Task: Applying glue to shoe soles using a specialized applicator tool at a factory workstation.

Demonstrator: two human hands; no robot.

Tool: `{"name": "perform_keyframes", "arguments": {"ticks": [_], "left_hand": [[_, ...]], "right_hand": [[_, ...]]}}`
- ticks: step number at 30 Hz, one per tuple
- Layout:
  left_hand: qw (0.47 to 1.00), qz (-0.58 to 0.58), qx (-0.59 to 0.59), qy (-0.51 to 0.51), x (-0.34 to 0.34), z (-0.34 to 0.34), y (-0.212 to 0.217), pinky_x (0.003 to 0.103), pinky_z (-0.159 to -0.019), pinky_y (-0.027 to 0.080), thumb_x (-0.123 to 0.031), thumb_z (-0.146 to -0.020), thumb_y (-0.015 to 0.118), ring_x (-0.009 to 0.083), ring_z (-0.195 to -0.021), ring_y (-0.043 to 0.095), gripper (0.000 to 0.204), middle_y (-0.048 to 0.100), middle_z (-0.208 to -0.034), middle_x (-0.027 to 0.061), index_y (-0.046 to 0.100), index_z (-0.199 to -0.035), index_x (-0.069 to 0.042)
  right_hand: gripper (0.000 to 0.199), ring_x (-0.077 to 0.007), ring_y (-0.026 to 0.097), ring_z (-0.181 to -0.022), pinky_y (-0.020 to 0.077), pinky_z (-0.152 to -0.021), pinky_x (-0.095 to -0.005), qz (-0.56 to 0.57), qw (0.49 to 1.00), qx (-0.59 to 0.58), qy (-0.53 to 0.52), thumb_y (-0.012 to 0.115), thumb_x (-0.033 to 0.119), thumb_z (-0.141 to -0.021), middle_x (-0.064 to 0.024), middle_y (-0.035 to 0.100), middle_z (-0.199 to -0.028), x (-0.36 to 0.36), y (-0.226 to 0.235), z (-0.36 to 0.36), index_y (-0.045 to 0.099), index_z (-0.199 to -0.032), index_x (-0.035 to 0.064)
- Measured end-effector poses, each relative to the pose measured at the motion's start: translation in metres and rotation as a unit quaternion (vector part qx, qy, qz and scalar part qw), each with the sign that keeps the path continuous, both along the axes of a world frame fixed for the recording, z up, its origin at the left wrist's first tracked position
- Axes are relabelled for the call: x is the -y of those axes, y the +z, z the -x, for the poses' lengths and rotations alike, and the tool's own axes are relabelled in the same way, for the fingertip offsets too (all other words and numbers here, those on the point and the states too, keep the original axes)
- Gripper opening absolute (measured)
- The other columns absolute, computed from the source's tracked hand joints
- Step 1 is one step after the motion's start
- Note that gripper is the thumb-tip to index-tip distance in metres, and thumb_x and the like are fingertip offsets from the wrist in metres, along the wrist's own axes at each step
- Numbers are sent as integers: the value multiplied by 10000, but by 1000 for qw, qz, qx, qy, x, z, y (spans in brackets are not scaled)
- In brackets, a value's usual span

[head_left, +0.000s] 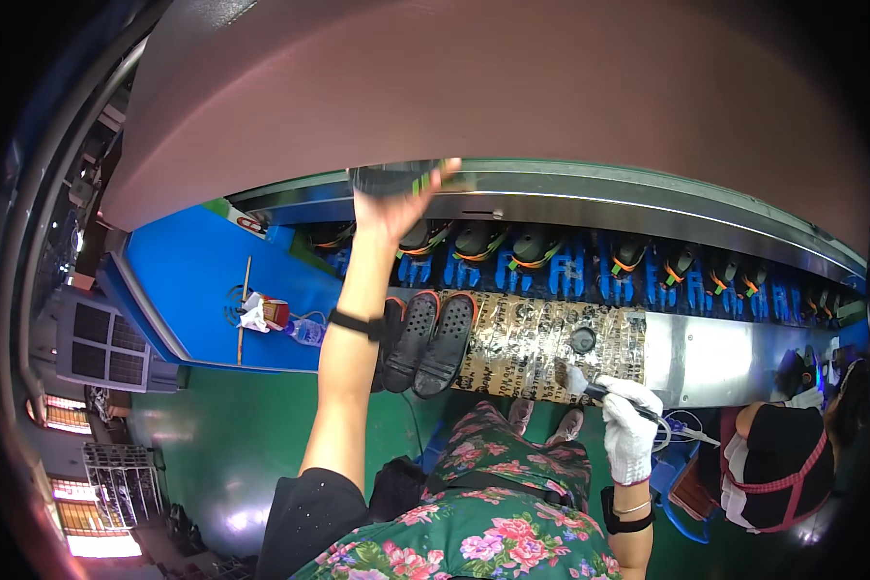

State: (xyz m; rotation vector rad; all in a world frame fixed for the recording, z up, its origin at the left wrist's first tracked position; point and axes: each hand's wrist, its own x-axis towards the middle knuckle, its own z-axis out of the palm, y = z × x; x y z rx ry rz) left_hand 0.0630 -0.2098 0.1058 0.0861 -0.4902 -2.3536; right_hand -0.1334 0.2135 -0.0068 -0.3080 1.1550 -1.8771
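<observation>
My left hand (394,208) is bare and raised to the metal ledge below a large brown hood. Its fingers are round a black shoe (396,180) with green marks at one end, partly hidden by the hand and blurred. My right hand (631,425), in a white knit glove, grips a brush (582,383) by its dark handle, bristles pointing left over the bench. Black clogs (445,346) with orange rims stand side by side under my left forearm. Near the brush, a small dark round dish (583,340) sits on the taped cardboard (512,338).
Beyond the bench, blue holders (565,269) carry a row of black shoes with orange and green bands. The brown hood (512,87) overhangs them. A blue table (188,290) at left bears a plastic bottle (304,332) and a stick. Another person (778,464) sits at right.
</observation>
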Motion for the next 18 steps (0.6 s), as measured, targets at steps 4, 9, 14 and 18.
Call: {"name": "perform_keyframes", "arguments": {"ticks": [4,9,14,18], "left_hand": [[988,15,11,152,60,-6,-13,558,-1207,393,-535,-1042,530,384,-1463,423,750,453,-1541,226,363,-1547,-6],[951,-62,86,291,5,32,-18,543,-1210,383,-539,-1058,464,362,-1439,442,741,458,-1509,241,373,-1530,25],[920,249,261,154,-33,128,-32,523,-873,608,-403,-1038,569,278,-1054,646,498,629,-1202,177,578,-1314,11],[812,324,485,9,-54,263,-18,446,-842,610,-308,-990,678,220,-1055,657,417,655,-1130,145,612,-1293,-29]], "right_hand": [[199,-109,661,-707,501,-624,-222,-37,999,-20,29,764,-60,-797,-169,789,-1024,6,-22,-19,779,-994,-36],[204,-107,632,-661,485,-595,-226,-52,998,27,-13,752,-64,-807,-175,788,-1016,-15,-50,-19,778,-1009,-45],[205,-101,622,-641,473,-580,-221,-69,996,33,-44,742,-62,-825,-163,790,-995,-25,-53,-7,777,-1026,-48],[229,-79,582,-652,448,-605,-221,-73,992,50,-88,730,-34,-844,-103,779,-934,-33,-40,14,770,-1066,-65]]}}
